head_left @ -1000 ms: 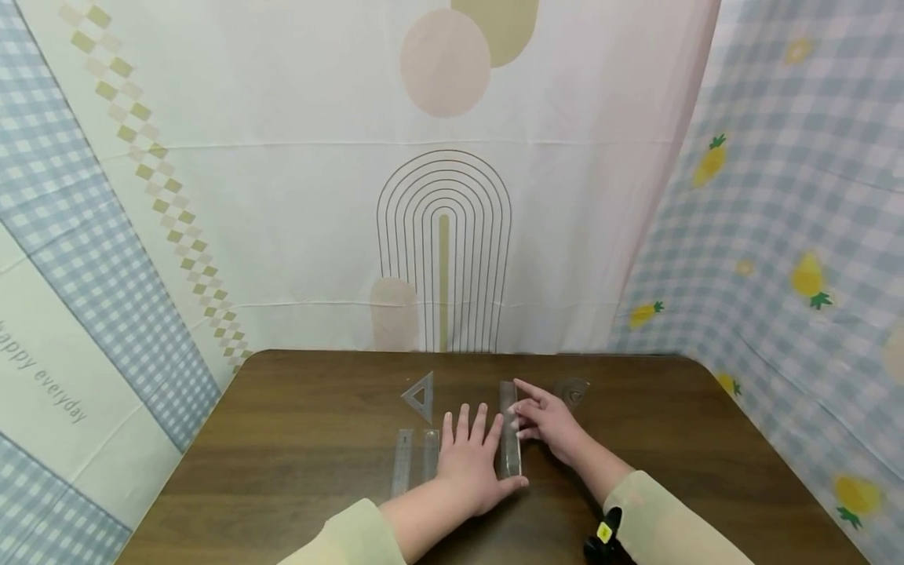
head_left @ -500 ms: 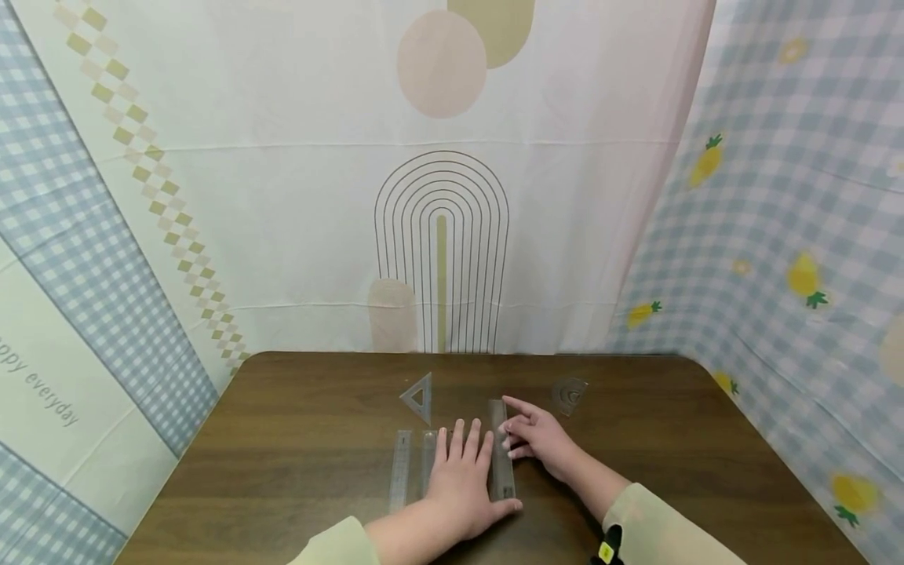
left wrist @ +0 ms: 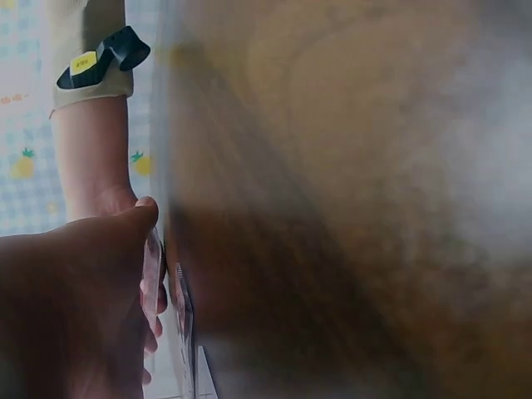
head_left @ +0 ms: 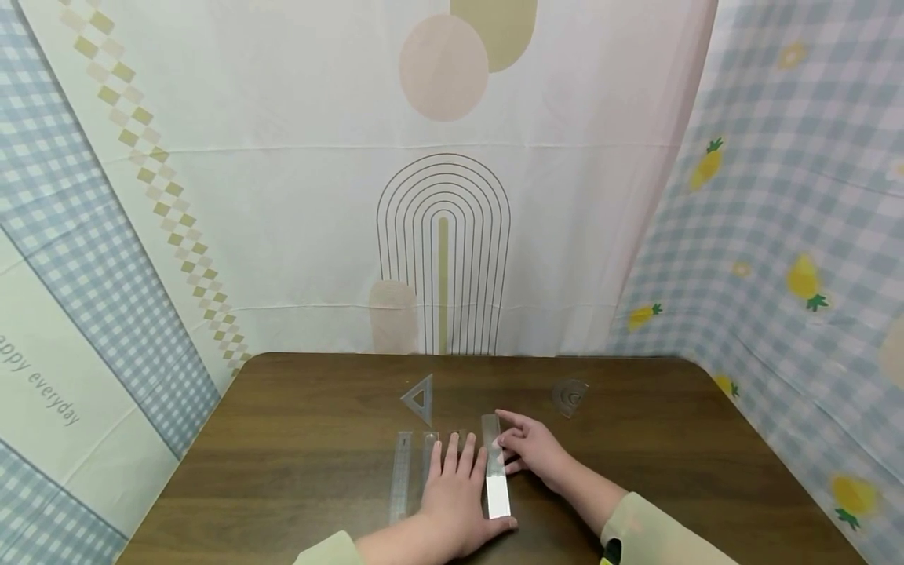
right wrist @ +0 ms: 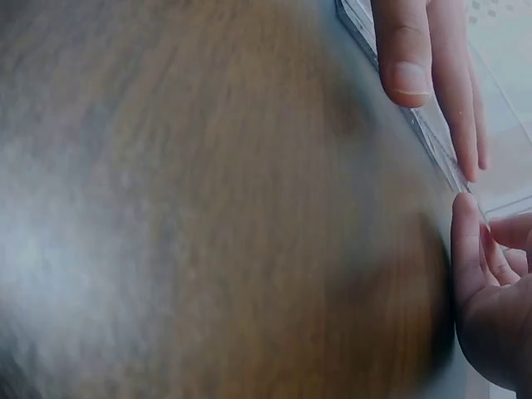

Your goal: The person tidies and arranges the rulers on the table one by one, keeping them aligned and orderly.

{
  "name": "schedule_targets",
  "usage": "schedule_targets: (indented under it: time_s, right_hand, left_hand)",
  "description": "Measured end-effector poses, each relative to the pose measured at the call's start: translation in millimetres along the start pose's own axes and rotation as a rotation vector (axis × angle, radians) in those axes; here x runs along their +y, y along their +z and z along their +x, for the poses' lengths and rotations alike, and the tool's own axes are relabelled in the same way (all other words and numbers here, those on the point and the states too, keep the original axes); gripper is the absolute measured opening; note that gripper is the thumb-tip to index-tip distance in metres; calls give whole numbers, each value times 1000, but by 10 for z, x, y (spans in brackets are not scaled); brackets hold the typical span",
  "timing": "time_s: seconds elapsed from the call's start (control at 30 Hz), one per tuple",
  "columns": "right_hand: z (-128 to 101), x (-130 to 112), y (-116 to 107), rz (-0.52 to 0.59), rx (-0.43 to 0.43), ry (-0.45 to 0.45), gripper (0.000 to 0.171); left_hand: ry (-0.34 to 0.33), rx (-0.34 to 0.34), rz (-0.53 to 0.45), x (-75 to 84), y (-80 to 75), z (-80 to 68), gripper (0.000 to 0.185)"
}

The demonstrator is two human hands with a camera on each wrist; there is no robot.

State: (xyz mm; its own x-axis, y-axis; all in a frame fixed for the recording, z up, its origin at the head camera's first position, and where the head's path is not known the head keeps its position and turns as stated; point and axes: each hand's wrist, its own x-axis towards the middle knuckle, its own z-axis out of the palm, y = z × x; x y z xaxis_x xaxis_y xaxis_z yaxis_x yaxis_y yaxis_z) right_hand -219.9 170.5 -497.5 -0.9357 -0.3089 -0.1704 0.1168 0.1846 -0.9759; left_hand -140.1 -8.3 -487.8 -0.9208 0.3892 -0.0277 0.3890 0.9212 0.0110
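A clear ruler (head_left: pixel 497 488) lies lengthwise between the hands in the head view, with a bright reflection on its near half. My left hand (head_left: pixel 455 496) is spread nearly flat, its fingers straight; its index finger is beside the ruler's left edge and its thumb meets the near end. From the other side my right hand (head_left: pixel 540 453) pinches the ruler's right edge, the index finger stretched toward the far end. The right wrist view shows the right thumb (right wrist: pixel 467 237) at that edge. A second clear ruler (head_left: pixel 428 451) is partly hidden by my left hand.
Another clear ruler (head_left: pixel 400 479) lies further left on the brown wooden table (head_left: pixel 671 463). Behind these are a clear set square (head_left: pixel 426 399) and, at the back right, a clear protractor (head_left: pixel 568 398). Patterned cloth (head_left: pixel 311 227) hangs at the table's far edge.
The ruler has moved left and toward the person's body, turning slightly, with both hands moving along. The protractor, partly hidden by the right hand before, is now in full view.
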Motion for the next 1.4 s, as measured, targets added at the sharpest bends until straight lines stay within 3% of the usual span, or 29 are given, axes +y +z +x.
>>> schedule_targets:
  time_s: [0.47,1.17,1.4]
  right_hand:
    - [-65,-77,105,-82,9,9,54]
    - [-77,-178,149,-348,33,19,49]
    - [-55,-168,154,-409,32,29,45]
  left_hand:
    - [3,-13,10,12,7,-71,111]
    - [12,-118,-32,-21,41,-53,111]
    - [8,-125,-38,-17,27,-67,110]
